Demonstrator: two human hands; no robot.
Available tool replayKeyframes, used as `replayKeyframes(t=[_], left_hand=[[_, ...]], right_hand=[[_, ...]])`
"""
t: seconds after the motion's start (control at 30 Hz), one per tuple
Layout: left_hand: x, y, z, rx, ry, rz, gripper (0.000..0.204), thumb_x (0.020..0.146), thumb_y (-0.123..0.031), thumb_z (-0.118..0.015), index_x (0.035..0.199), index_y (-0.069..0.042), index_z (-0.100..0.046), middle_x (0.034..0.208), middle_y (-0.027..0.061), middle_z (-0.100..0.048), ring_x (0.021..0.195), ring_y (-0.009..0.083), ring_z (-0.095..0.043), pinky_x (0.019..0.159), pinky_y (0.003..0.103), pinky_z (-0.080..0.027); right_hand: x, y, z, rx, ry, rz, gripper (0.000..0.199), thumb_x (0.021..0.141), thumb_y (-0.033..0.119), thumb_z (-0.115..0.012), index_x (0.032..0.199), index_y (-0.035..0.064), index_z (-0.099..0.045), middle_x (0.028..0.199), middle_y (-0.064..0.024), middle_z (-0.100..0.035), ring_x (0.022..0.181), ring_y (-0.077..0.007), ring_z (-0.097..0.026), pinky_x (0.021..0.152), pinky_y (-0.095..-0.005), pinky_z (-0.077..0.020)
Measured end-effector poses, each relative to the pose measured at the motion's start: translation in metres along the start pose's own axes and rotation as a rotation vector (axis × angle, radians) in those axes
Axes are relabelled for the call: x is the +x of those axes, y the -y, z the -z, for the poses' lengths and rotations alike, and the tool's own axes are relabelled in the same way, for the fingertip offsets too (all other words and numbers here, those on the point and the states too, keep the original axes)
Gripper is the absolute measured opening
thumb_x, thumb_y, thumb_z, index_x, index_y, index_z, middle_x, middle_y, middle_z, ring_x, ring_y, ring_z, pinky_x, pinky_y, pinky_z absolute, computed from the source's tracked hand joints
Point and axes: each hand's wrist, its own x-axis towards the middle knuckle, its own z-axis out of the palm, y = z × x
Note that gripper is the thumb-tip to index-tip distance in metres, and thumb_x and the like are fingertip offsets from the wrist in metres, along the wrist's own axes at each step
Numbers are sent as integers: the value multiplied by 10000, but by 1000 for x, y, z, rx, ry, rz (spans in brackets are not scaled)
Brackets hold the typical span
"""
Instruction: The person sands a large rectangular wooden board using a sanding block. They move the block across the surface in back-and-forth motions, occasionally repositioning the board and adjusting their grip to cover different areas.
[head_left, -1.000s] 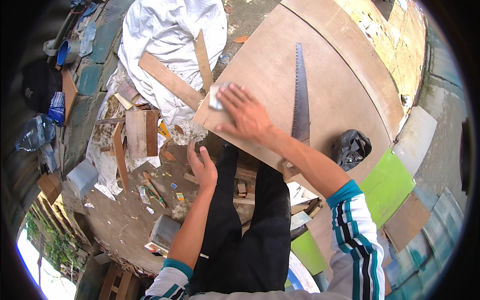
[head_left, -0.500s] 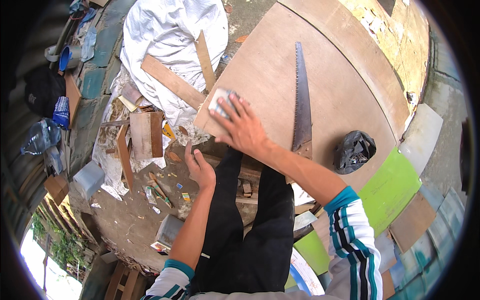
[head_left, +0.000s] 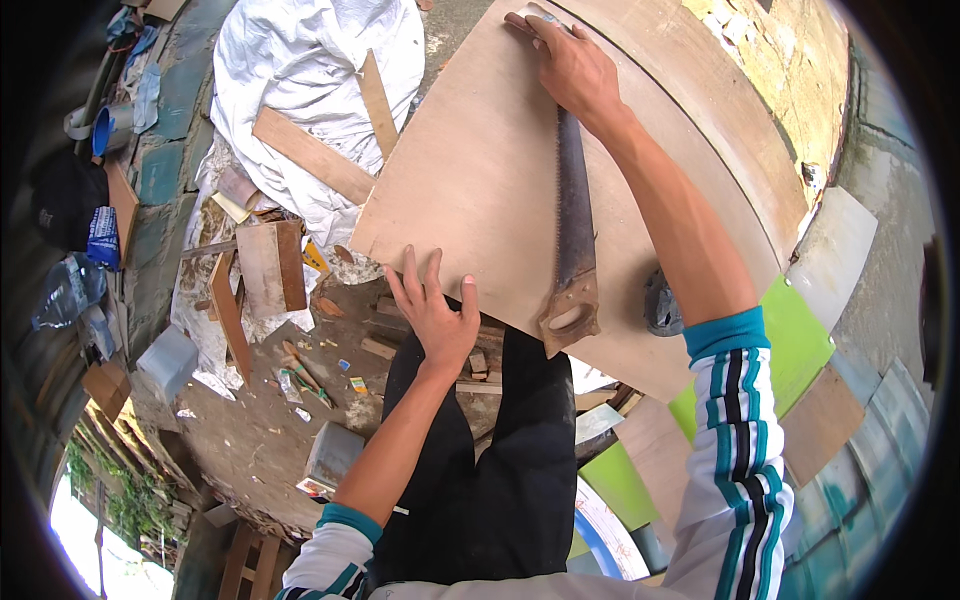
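Note:
A large brown plywood sheet (head_left: pixel 480 170) lies tilted over my black-trousered legs. A handsaw (head_left: pixel 575 225) rests flat on it, wooden handle toward me. My right hand (head_left: pixel 572 68) is stretched to the sheet's far edge, just past the saw's tip, fingers pressed down over a small grey pad (head_left: pixel 537 14) that is mostly hidden. My left hand (head_left: pixel 435 312) rests at the sheet's near edge with fingers spread, holding nothing.
Left of the sheet lie a white tarp (head_left: pixel 300 70), wooden planks (head_left: pixel 310 155), a small wooden box (head_left: pixel 270 265) and scraps on the dirt. A dark bag (head_left: pixel 660 305) and green panels (head_left: pixel 795 345) lie to the right. More boards (head_left: pixel 700 90) sit behind the sheet.
My right hand slid from the sheet's near left corner across to its far edge. My left hand rose from below onto the near edge. The saw stayed put.

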Motion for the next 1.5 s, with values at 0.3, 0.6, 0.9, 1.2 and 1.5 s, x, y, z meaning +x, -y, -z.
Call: replayKeyframes(t=[0.3, 0.6, 0.9, 1.2, 1.5], left_hand=[[13, -48, -30, -59, 145, -218, 585, 980, -363, -586, 1463, -47, -495, 1622, 223, -274, 1520, 402, -195, 1226, 586, -148], [95, -1, -37, 321, 4, -436, 748, 1002, -405, -529, 1598, -37, -265, 1667, 244, -181, 1546, 426, -118, 1227, 599, -66], [93, -3, -48, 328, 38, -431, 763, 1016, -434, -482, 1590, 12, -248, 1667, 262, -166, 1547, 445, -93, 1223, 612, -35], [36, -81, -93, 274, 333, -898, 752, 1020, -391, -492, 1580, 45, -244, 1660, 272, -188, 1554, 432, -107, 1221, 618, -41], [0, -115, -137, 170, 335, -1088, 607, 1034, -252, -493, 1523, 76, -347, 1618, 267, -306, 1523, 424, -240, 1240, 534, -154]], right_hand=[[-177, 15, 113, 1077, -4, -887, 277, 941, 170, -600, 1082, -11, -754, 846, -46, -727, 769, -116, -642, 706, -285, -511], [-330, 68, 93, 416, 387, -984, 474, 877, 399, -757, 1095, 6, -606, 756, -241, -705, 743, -466, -696, 684, -528, -538], [-375, 67, 86, 528, 345, -854, 318, 871, 304, -700, 973, 25, -587, 769, -225, -701, 749, -444, -694, 687, -529, -540], [-508, 124, 134, 660, -490, -1416, 196, 895, 172, -685, 903, 3, -587, 616, -124, -539, 531, -283, -552, 551, -395, -454], [-687, 176, -16, 355, -303, -2278, 421, 884, 381, -670, 868, -39, -637, 828, -271, -674, 845, -465, -652, 778, -508, -488]])
